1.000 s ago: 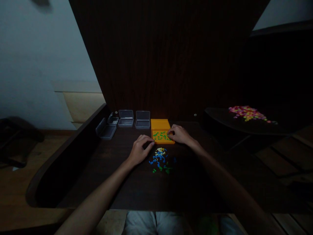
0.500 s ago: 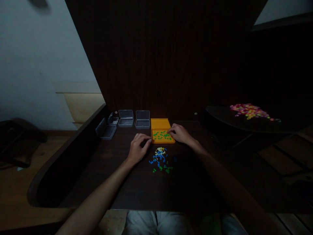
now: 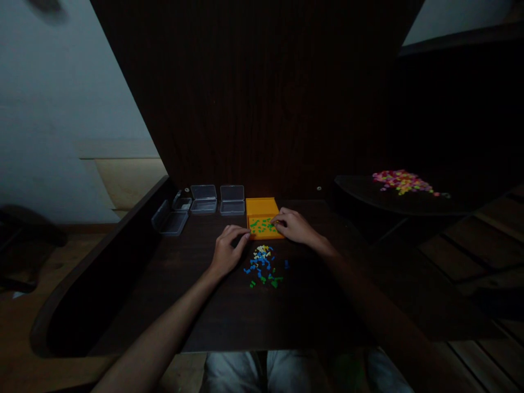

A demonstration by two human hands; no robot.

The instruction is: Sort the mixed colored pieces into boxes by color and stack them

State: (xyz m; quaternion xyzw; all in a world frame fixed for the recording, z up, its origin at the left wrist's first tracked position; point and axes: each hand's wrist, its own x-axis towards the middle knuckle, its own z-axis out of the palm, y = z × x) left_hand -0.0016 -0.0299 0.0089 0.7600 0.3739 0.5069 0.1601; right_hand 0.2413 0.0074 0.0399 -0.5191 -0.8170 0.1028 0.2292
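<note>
An open yellow plastic box (image 3: pixel 262 206) lies on the dark table with its lid folded back. Small green toy bricks (image 3: pixel 262 225) are scattered over its floor. My left hand (image 3: pixel 228 249) is at the box's left front corner, thumb and forefinger closed on its edge. My right hand (image 3: pixel 295 225) reaches over the right side, fingertips pinched together down among the green pieces. Whatever is between them is too small to make out. In front of the box lies a loose pile of blue bricks (image 3: pixel 261 262), with cream ones (image 3: pixel 261 250) behind and more green ones (image 3: pixel 275 282) nearer me.
Several clear plastic cases with raised lids, one a clear case (image 3: pixel 232 207), stand left of the yellow box. A raised side panel (image 3: pixel 102 262) bounds the table's left. On a dark curved surface (image 3: pixel 360 191) at right sits a heap of pink and yellow pieces (image 3: pixel 403 182).
The whole view has shifted slightly. My right fingertips have moved a little left, farther in over the box. My left hand keeps its place at the corner.
</note>
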